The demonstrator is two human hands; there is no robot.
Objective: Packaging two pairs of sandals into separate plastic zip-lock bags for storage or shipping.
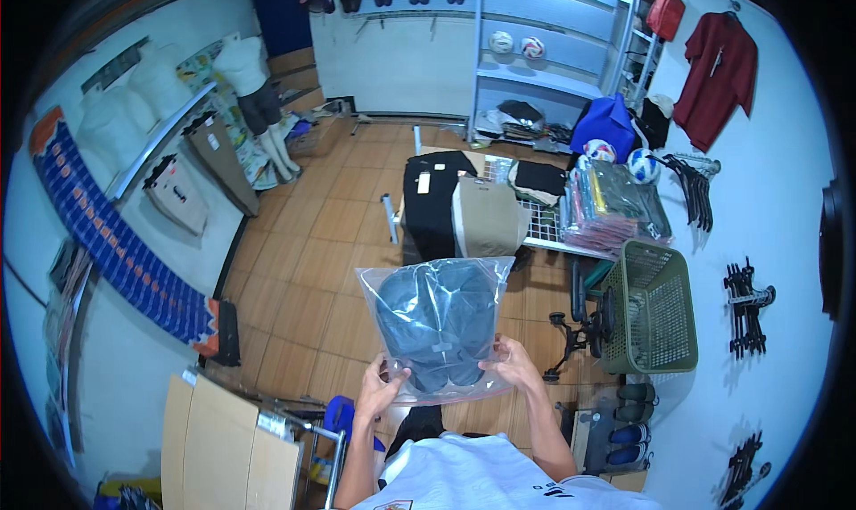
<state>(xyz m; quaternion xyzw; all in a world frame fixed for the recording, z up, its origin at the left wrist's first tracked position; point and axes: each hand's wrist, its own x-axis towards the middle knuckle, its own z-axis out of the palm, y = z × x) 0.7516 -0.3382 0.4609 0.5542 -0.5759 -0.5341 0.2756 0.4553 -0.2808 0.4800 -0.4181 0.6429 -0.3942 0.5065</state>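
Head view: the clear bag (437,309) hangs between both hands (382,389) (514,366), which pinch its lower sides.

Bag (502,283), a bundle (435,332) inside, between left hand (382,390) and right hand (512,366). Beyond, a rack (540,217) carries folded garments (486,216) at left and a packet stack (593,209) at right (two balls (643,165) sit just behind the stack). Basket (667,318) right of the bag, near the rack; hangers (744,309) and shirt (718,78) on the right wall (789,242). Mannequins (241,66) along the left wall (194,274); shelving (544,82) behind the rack.
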